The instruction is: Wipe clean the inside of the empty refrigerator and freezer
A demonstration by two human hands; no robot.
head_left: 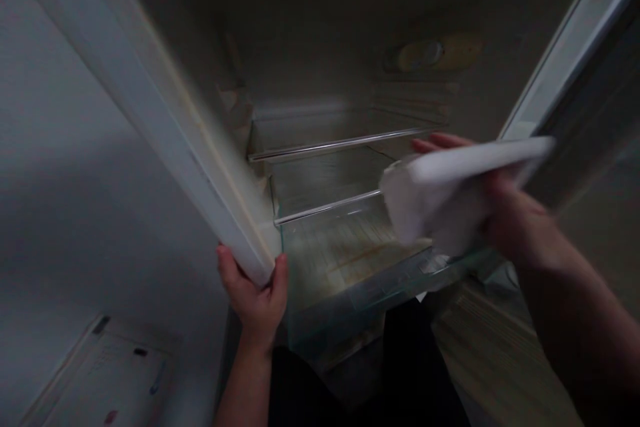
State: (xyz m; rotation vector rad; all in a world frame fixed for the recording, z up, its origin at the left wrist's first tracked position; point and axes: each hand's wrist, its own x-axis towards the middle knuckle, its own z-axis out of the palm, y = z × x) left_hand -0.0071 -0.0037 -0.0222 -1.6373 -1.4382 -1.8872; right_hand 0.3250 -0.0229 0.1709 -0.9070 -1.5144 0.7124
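Observation:
I face the inside of an open refrigerator. My left hand point(257, 297) is closed around the front edge of its white left side wall point(200, 153), thumb on the inner side. In my right hand point(515, 210) is a folded white cloth point(450, 180), blurred, with a loose part hanging down. The cloth is in front of the right part of the glass shelves, and I cannot tell whether it touches them. An upper glass shelf point(320, 123) and a lower glass shelf point(330, 173) have shiny front strips. Brownish streaks mark the surface below point(350, 260).
A yellowish lamp cover point(433, 53) is on the inner right wall. The refrigerator door point(585, 87) stands open at the right. A white board with small dark marks point(115, 367) is at lower left. My dark-clothed legs point(415, 360) are close below the shelves.

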